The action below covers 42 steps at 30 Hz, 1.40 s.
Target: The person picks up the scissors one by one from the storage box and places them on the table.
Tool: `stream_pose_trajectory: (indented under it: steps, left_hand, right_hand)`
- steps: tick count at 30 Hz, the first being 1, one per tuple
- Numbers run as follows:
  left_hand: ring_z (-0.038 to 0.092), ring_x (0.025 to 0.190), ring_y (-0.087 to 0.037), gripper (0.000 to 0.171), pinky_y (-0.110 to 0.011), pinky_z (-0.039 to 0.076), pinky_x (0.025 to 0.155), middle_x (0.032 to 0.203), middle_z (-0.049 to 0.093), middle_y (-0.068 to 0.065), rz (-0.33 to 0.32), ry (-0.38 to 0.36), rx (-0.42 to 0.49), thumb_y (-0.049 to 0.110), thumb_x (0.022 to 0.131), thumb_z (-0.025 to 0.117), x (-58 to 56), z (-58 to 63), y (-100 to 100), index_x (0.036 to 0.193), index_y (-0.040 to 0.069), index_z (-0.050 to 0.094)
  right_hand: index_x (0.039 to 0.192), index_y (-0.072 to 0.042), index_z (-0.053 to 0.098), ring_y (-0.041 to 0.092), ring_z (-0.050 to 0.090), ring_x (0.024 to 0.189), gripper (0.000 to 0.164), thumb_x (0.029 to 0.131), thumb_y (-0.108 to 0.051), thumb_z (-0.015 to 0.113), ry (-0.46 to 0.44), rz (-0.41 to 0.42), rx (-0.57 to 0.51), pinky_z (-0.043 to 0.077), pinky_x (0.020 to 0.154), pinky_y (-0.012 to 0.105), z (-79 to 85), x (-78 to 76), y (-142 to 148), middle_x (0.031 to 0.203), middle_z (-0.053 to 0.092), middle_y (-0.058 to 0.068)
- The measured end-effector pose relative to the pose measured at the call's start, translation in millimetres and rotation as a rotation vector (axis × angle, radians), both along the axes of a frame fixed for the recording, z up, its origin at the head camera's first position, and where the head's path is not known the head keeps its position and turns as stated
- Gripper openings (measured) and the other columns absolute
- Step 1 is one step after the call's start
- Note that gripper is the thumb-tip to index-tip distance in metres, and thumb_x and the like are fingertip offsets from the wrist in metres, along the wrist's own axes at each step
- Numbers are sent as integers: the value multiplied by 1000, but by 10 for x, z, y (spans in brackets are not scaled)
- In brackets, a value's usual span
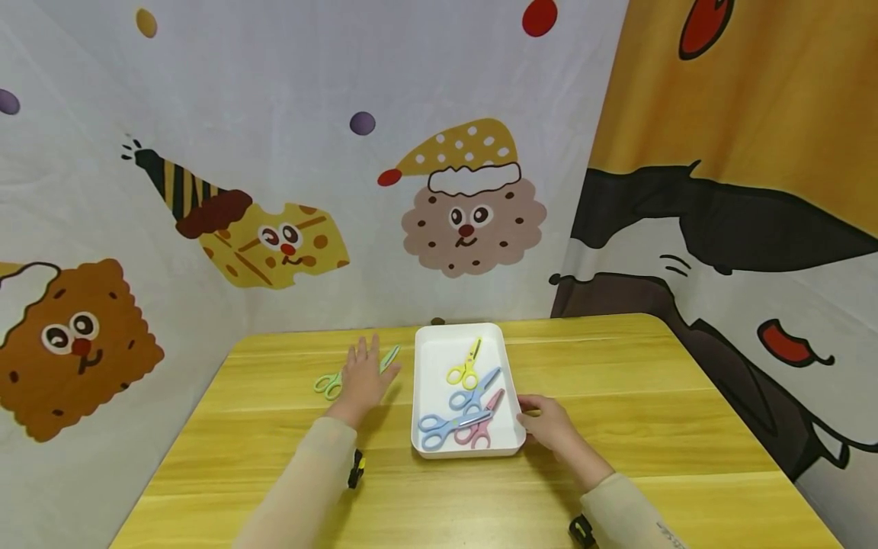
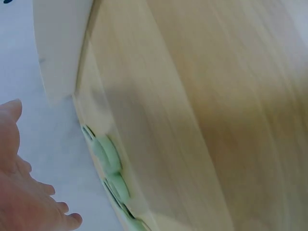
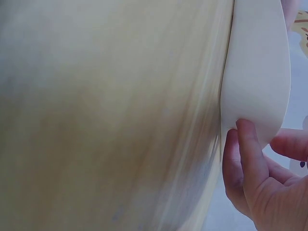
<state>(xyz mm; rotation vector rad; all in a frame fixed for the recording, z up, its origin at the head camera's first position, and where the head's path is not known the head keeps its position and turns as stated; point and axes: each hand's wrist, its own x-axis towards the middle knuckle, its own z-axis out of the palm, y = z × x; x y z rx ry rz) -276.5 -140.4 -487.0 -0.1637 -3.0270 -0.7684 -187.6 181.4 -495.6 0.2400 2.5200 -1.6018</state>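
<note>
Fingers spread, my left hand (image 1: 362,381) hovers over green scissors (image 1: 389,358) lying on the table left of the tray. In the left wrist view a gap shows between that hand and the green scissors (image 2: 107,153). My right hand (image 1: 554,427) holds the white tray (image 1: 430,351) near its front right corner. The right wrist view shows its fingers against the outer wall and the thumb at the rim. Inside the tray lie yellow scissors (image 1: 470,366), blue scissors (image 1: 469,398), pink scissors (image 1: 495,399) and another blue pair (image 1: 454,424), the last three overlapping.
The wood-grain table (image 1: 617,366) reaches back to a cloth backdrop (image 1: 309,152) printed with cartoon food figures. The tray stands near the table's middle, its far end close to the back edge. Black straps sit on both sleeves (image 1: 312,480).
</note>
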Motion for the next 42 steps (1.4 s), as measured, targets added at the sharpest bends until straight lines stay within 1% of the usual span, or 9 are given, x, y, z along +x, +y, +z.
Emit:
stream_pose_trajectory:
  steps: [3, 9, 14, 18, 23, 29, 33, 37, 42]
  left_hand:
    - [0, 141, -48, 81, -66, 14, 109, 156, 2, -24, -6, 0, -2, 51, 95, 45, -1, 21, 106, 152, 7, 9]
    - [0, 143, -44, 82, -61, 13, 112, 157, 5, -21, 6, -5, -14, 50, 93, 50, -39, 9, 336, 153, 10, 11]
    - [3, 144, -42, 83, -62, 13, 111, 157, 10, -21, -5, 5, -23, 50, 91, 53, -31, 31, 534, 152, 9, 14]
    - [6, 144, -41, 84, -63, 15, 111, 156, 14, -21, -22, 30, -67, 54, 91, 51, -7, 57, 655, 152, 9, 17]
    - [6, 144, -40, 84, -61, 15, 112, 157, 13, -20, -48, 45, -121, 59, 91, 47, 11, 81, 768, 152, 12, 15]
    - [9, 144, -39, 83, -59, 17, 112, 157, 15, -18, -67, 67, -144, 57, 89, 51, 11, 112, 923, 152, 12, 19]
    - [9, 144, -40, 82, -59, 16, 112, 157, 15, -18, -86, 74, -137, 52, 88, 57, 8, 136, 1036, 151, 12, 22]
    - [11, 143, -42, 84, -57, 19, 112, 156, 17, -19, -98, 80, -143, 51, 86, 60, 1, 132, 1141, 151, 12, 23]
    - [14, 142, -42, 84, -56, 22, 112, 155, 18, -19, -102, 55, -84, 48, 85, 63, -5, 103, 1250, 150, 10, 26]
  right_hand:
    - [125, 10, 53, 26, 60, 90, 38, 87, 3, 57, 2, 2, -2, 57, 68, 38, 1, -1, 0, 115, 58, 25]
    - [125, 11, 53, 26, 60, 91, 38, 87, 4, 56, -1, 2, -10, 57, 69, 38, -6, 0, 4, 115, 58, 25]
    - [124, 11, 53, 26, 60, 91, 38, 87, 4, 56, 3, 3, -13, 57, 68, 38, -4, 3, 3, 114, 58, 25]
    - [124, 10, 54, 27, 59, 92, 37, 87, 4, 56, 1, 4, -6, 57, 69, 38, 2, 11, -2, 114, 58, 24]
    - [124, 11, 54, 26, 59, 91, 37, 87, 4, 56, -2, 2, -9, 57, 69, 39, 21, 22, -8, 114, 58, 25]
    - [124, 11, 54, 26, 60, 90, 37, 88, 5, 56, -6, 1, -21, 58, 68, 39, 24, 20, -3, 115, 57, 25]
    - [124, 11, 54, 27, 60, 90, 37, 88, 5, 55, -3, 0, -29, 58, 68, 38, 16, 18, -3, 114, 57, 25]
    - [123, 11, 54, 27, 59, 90, 36, 88, 4, 56, -1, 0, -21, 57, 68, 38, 10, 12, -5, 114, 58, 25]
    - [123, 11, 54, 26, 60, 90, 37, 87, 5, 56, 0, -10, -31, 58, 68, 37, 4, 0, -8, 113, 58, 24]
